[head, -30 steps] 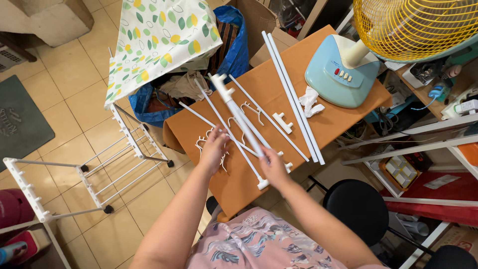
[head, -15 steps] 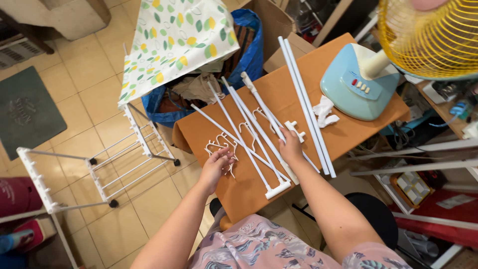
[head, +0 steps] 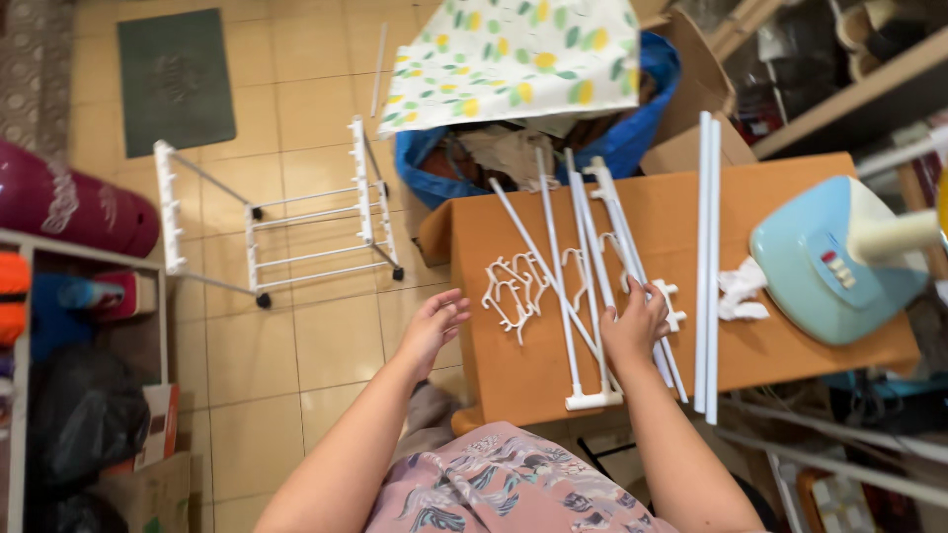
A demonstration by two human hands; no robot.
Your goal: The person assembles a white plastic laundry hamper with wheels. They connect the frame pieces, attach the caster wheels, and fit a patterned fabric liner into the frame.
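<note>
We're sorting white plastic rack tubes (head: pixel 592 286) on the orange table (head: pixel 790 355): right hand (head: pixel 632 331) clamped on them, left hand (head: pixel 434 321) open, empty; next probably needs lifting one tube free.

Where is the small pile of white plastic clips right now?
In the head view, the white clips lie on the left part of the orange board, just left of the white rods, between the left hand and right hand.
</note>
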